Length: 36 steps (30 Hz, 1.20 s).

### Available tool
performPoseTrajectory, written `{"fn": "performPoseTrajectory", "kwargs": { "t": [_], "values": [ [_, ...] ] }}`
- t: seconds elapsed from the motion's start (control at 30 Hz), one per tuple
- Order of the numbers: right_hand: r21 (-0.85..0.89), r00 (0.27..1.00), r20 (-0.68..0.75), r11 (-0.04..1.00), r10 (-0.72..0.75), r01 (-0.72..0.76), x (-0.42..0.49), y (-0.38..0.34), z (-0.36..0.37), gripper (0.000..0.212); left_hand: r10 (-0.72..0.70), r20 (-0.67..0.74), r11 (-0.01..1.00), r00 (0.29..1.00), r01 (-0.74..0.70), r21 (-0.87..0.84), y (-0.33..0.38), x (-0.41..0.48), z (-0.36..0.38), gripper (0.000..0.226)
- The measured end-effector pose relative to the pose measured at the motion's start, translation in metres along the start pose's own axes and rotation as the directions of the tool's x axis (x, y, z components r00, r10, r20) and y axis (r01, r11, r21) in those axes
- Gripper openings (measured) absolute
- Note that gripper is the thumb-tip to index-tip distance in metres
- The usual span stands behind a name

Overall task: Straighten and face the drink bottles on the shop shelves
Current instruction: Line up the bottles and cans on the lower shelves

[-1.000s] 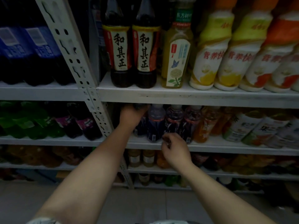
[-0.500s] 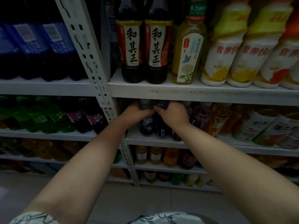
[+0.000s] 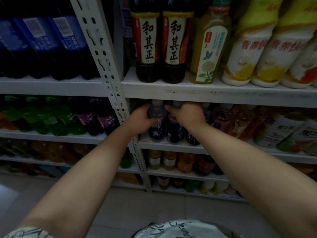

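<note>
Gripping the dark bottles' (image 3: 156, 132) tops, one each, the right hand (image 3: 187, 115) has risen beside the left hand (image 3: 139, 118).

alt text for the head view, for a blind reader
Two hands grip neighbouring dark blue drink bottles near their caps on a dim shop shelf: left hand on the left bottle, right hand on the right bottle. Taller bottles stand above.

A: Location of the hands?
B: Left hand (image 3: 140, 119) on the end bottle (image 3: 156, 130), right hand (image 3: 187, 115) on the next bottle (image 3: 174, 133), both on the middle shelf (image 3: 171, 146), just right of the upright post (image 3: 96, 45).
A: Directly above?
B: Two tall bottles (image 3: 148, 48) on the upper shelf (image 3: 214, 94); wide bottles (image 3: 247, 55) further right.
</note>
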State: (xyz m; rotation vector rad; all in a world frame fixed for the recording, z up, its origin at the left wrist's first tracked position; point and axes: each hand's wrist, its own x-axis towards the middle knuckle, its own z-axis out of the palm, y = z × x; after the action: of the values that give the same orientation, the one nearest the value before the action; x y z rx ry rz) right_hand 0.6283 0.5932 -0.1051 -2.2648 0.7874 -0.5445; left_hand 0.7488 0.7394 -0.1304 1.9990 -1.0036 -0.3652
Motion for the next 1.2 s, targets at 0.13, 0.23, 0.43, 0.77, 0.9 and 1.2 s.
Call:
{"fn": "performPoseTrajectory", "kwargs": {
  "t": [0.13,0.23,0.43,0.77,0.9,1.2],
  "values": [
    [-0.128,0.977,0.212,0.991,-0.021,0.049,0.002,-0.002,-0.006,0.033,-0.003,-0.023,0.999,1.000,0.004,0.046,-0.001,-0.001,0.003,0.067],
    [0.050,0.932,0.355,0.994,0.072,-0.096,0.005,0.002,-0.015,0.019,-0.028,0.006,1.000,1.000,0.028,0.009,-0.001,-0.005,0.008,0.074],
    [-0.060,0.979,0.199,0.998,0.035,-0.023,0.005,0.003,-0.011,0.031,-0.052,-0.041,0.998,0.998,0.050,-0.040,-0.004,-0.010,0.014,0.077],
    [0.023,0.979,0.202,0.999,-0.036,0.032,0.001,0.001,-0.011,0.022,-0.137,-0.036,0.991,0.990,0.136,-0.019,-0.012,-0.013,0.012,0.090],
    [0.061,0.979,0.188,0.996,-0.073,0.063,-0.005,0.002,-0.012,0.035,-0.137,-0.031,0.990,0.990,0.136,-0.037,-0.012,-0.015,0.014,0.092],
    [-0.081,0.928,-0.230,0.956,-0.292,0.280,-0.050,0.069,-0.072,0.035,-0.047,-0.417,0.998,0.908,0.057,0.013,0.008,-0.066,0.065,0.075]
  ]
}}
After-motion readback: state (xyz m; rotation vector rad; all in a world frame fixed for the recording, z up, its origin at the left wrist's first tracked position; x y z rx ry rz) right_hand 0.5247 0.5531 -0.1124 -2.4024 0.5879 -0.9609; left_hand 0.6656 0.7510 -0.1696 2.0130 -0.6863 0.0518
